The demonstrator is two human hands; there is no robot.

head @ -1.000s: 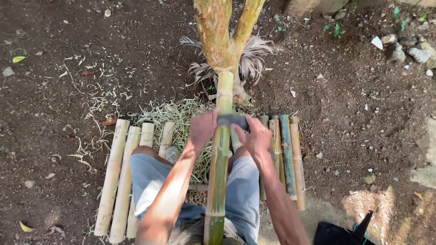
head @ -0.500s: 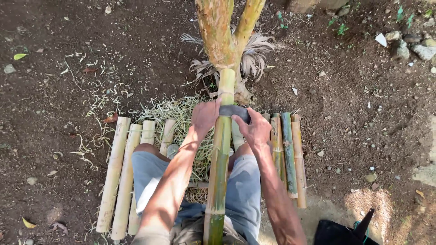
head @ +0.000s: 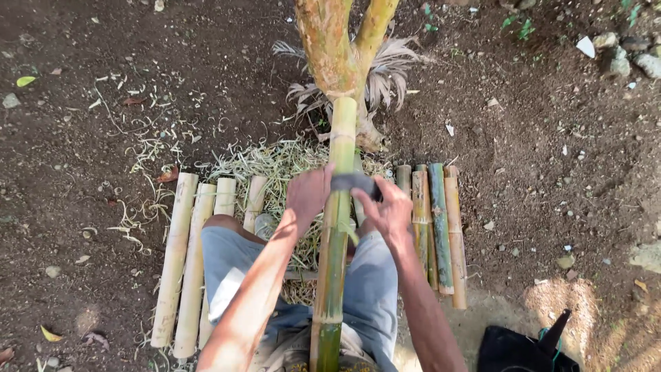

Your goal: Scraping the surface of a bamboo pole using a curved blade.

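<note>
Now both hands, left hand and right hand, have slid the blade further up the pole, each grip closed on a blade end, peeling more skin.

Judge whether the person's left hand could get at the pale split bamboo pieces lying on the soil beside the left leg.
Probably yes. The left hand grips the dark blade on the green bamboo pole, but nothing lies between it and the pale split bamboo pieces.

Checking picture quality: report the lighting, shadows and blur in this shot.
Head view: soft even shade over the bamboo pole and both hands, left hand, right hand; a sunlit patch on the ground at lower right; everything is sharp, no glare.
</note>
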